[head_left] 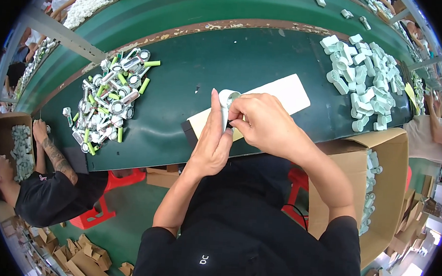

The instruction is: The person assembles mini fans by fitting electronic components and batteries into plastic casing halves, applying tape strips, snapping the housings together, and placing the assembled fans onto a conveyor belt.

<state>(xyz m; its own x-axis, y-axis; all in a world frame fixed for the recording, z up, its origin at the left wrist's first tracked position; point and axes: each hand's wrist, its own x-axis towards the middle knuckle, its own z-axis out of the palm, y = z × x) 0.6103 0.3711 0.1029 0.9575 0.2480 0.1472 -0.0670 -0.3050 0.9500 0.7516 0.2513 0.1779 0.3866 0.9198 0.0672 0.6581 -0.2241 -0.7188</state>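
Observation:
Upright over the bench, a pale plastic housing (pixel 226 97) with a round ring-like end rests against the palm of my left hand (pixel 212 146), whose long fingers lie along its side and whose thumb closes on its lower part. The fingers of my right hand (pixel 263 119) are pinched together at the housing's open inner side. Something small and dark shows by those fingertips, too hidden to name. Beneath both hands lies a white and pale yellow sheet of card (pixel 290 94), set at a slant.
To the left is a pile of part-assembled units with lime-green cylinders (pixel 113 97). A heap of pale green housings (pixel 369 79) covers the bench's right end. An open cardboard box (pixel 337 180) with more housings stands at my right. A co-worker (pixel 40 193) sits at the left.

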